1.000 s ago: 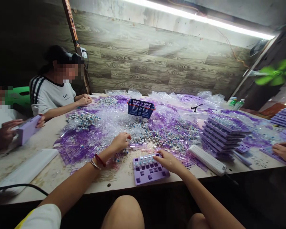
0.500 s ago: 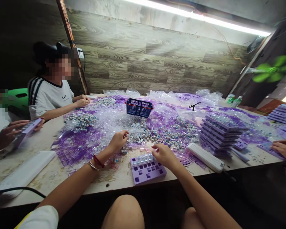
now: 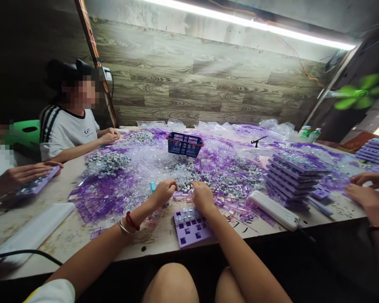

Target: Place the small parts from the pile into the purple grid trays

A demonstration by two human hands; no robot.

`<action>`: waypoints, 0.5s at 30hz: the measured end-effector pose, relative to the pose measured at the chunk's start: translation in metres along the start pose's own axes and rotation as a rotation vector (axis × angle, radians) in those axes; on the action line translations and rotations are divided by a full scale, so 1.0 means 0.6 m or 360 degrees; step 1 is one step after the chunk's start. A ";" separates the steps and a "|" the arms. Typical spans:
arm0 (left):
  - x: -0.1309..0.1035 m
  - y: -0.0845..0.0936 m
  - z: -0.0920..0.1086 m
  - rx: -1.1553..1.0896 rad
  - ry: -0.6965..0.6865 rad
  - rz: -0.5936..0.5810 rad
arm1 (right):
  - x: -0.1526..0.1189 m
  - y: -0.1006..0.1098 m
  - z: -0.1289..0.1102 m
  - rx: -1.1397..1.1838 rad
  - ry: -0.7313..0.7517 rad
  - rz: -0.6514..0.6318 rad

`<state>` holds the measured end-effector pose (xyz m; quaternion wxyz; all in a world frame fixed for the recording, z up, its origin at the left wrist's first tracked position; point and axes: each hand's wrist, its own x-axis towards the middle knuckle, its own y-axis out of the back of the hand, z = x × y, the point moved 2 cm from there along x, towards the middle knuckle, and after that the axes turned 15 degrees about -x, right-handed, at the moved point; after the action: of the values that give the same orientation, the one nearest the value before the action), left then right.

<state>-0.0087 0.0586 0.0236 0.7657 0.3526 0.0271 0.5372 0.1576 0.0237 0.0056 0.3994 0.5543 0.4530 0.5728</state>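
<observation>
My left hand (image 3: 163, 194) is closed, fingers curled together at the near edge of a heap of small white and blue switch-like parts (image 3: 183, 173). A turquoise piece (image 3: 153, 186) shows just behind that hand; whether the hand touches it I cannot tell. My right hand (image 3: 203, 198) is closed too, fingertips pinched at the same heap, and anything in them is too small to make out. Below the right wrist lies a purple tray with square holes (image 3: 189, 235). Clear pieces (image 3: 187, 214) sit in its far row, and my right forearm covers its right side.
A dark blue basket (image 3: 185, 145) stands in the parts. Stacked purple trays (image 3: 295, 181) and a white power strip (image 3: 273, 210) lie to the right, a long white box (image 3: 34, 231) left. Co-workers' hands (image 3: 28, 174) hold a tray at left; others' hands (image 3: 364, 198) are at right.
My right hand has moved from the tray's far corner up and left to the heap. My left hand has come slightly right and down, nearer to it. The turquoise piece now shows.
</observation>
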 end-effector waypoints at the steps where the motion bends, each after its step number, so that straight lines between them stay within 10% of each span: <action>1: -0.003 -0.002 0.008 -0.0007 -0.0070 -0.0084 | 0.003 -0.003 0.002 -0.0026 -0.0060 -0.0022; 7: -0.038 -0.028 0.049 0.0011 -0.0483 -0.0858 | 0.012 -0.012 0.015 -0.0051 -0.0208 -0.0061; 15: -0.046 -0.049 0.026 0.0331 -0.0408 -0.0750 | 0.002 0.016 0.035 0.0064 -0.0311 0.0032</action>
<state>0.0099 0.0221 0.0091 0.8263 0.4783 0.0661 0.2899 0.1787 0.0240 0.0146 0.4246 0.6199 0.4177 0.5109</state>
